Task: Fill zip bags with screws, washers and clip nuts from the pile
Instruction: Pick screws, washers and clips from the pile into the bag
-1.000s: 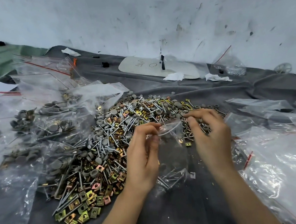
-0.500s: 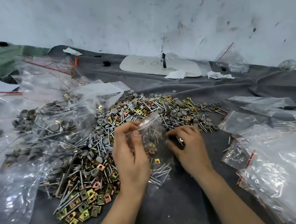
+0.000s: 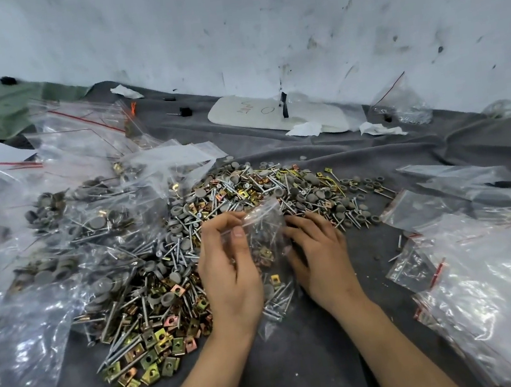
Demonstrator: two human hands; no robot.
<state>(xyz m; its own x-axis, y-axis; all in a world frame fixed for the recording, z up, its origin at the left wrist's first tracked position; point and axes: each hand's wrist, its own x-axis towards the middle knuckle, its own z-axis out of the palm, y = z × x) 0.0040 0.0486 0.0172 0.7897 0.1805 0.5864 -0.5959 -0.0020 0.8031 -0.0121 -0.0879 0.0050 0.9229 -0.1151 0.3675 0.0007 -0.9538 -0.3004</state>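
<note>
Right hand (image 3: 317,253), dropped off the rim, grip unclear, is seemingly loading the zip bag (image 3: 264,221) left hand (image 3: 229,274) is pinching open; next, another pile (image 3: 247,191) pick.

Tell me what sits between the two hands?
A clear zip bag holding screws and clip nuts, pinched by the left hand; seen in the head view.

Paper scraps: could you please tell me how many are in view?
3 scraps: one back left, one at the white board's front, one right of it; others may be hidden.
</note>
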